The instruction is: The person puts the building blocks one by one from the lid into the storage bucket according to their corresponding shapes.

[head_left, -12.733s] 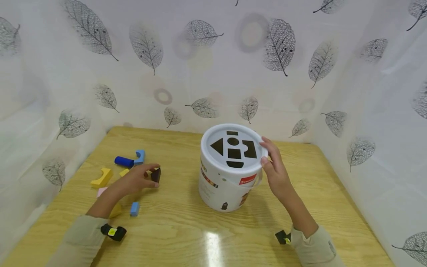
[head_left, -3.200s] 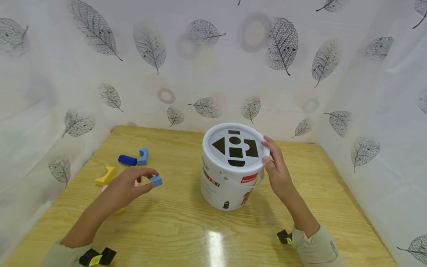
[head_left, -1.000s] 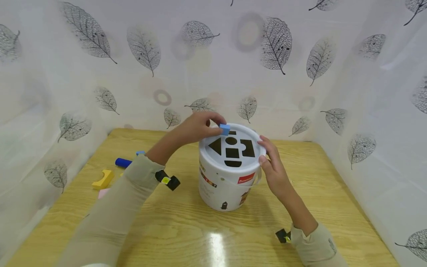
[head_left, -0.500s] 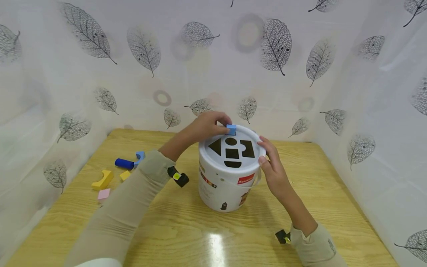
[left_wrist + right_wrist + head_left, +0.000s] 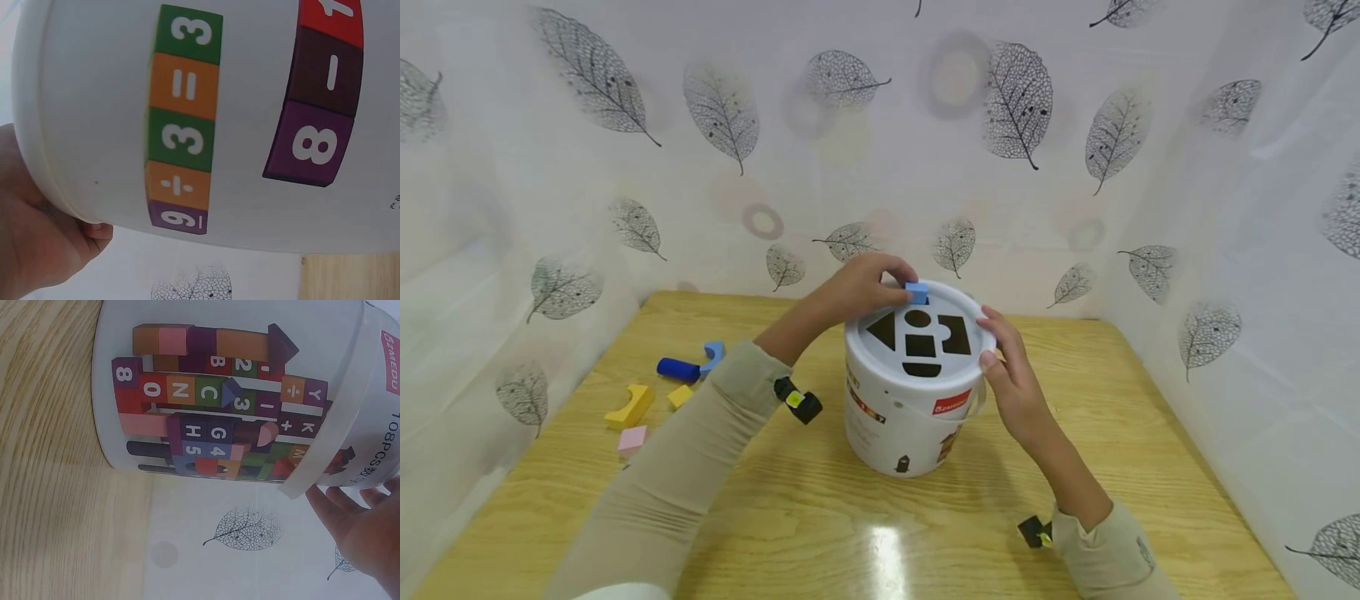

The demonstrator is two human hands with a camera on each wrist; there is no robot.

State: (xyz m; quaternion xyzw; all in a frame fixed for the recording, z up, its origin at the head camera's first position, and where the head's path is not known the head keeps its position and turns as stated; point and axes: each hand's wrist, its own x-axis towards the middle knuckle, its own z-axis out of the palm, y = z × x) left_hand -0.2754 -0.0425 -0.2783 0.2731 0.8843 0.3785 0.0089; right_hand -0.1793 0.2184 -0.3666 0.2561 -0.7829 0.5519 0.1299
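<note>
keep the small light-blue rectangular block (image 5: 917, 292), pinched by the left hand (image 5: 868, 287), square to the far slot (image 5: 927, 302) (partly covered) while the right hand (image 5: 1015, 375) grips the round white lidded bucket (image 5: 876, 437).

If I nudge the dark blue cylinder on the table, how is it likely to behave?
The dark blue cylinder lies on its curved side, so a push across its length would probably roll it. Pushed endwise towards the bucket, it may bump the light blue notched block close by its end. Its straight edges suggest a stiff piece.
</note>
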